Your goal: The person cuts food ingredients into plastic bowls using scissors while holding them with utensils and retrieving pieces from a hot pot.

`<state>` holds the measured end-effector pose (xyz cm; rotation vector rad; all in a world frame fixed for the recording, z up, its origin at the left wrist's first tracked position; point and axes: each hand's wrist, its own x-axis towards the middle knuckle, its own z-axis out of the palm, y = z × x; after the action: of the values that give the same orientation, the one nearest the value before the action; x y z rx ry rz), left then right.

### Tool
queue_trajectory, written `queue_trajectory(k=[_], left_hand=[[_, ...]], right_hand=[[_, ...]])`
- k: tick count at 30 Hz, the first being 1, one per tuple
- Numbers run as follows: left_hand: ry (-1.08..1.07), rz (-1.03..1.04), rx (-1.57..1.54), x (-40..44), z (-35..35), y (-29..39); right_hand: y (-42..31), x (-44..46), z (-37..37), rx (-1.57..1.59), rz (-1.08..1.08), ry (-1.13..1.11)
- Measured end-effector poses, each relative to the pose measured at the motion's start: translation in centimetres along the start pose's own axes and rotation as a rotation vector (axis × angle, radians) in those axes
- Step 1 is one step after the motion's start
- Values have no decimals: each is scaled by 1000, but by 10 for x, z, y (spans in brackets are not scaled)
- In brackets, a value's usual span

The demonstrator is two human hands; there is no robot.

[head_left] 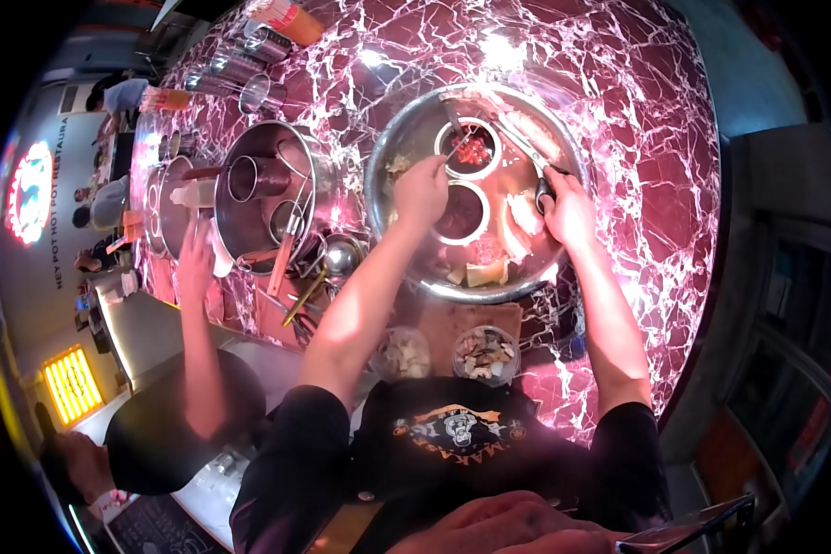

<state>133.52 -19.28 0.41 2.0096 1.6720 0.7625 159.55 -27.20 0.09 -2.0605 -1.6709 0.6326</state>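
My left hand (422,192) is closed at the left edge of a round white-rimmed bowl (497,148) with red contents; a thin stick-like piece seems to run from its fingers, too small to name. My right hand (570,214) grips the dark handle of long metal scissors (524,152), whose blades point up and left. Both hands are over a large round steel basin (385,242). A second white-rimmed bowl (486,214) of dark red sauce sits below the first. Pale pieces of food (517,231) lie around the bowls.
Left of the basin stands a deep steel pot (226,203) with metal cups inside. A ladle (340,258) and tongs lie beside it. Near my body are two tubs of cut food (487,355). A co-worker's arm (197,305) reaches in from the left.
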Motion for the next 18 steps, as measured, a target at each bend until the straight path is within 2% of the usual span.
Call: queue_trajectory(k=[3, 6, 11, 18], left_hand=[[34, 61, 33, 5, 13, -7], [-24, -65, -76, 11, 27, -12], [-58, -205, -376, 10, 44, -33], [-112, -228, -484, 12, 15, -17]], right_hand=[[0, 0, 2, -12, -29, 27], [3, 2, 7, -36, -86, 72], [-2, 1, -12, 21, -23, 14], [-11, 13, 3, -49, -33, 10]])
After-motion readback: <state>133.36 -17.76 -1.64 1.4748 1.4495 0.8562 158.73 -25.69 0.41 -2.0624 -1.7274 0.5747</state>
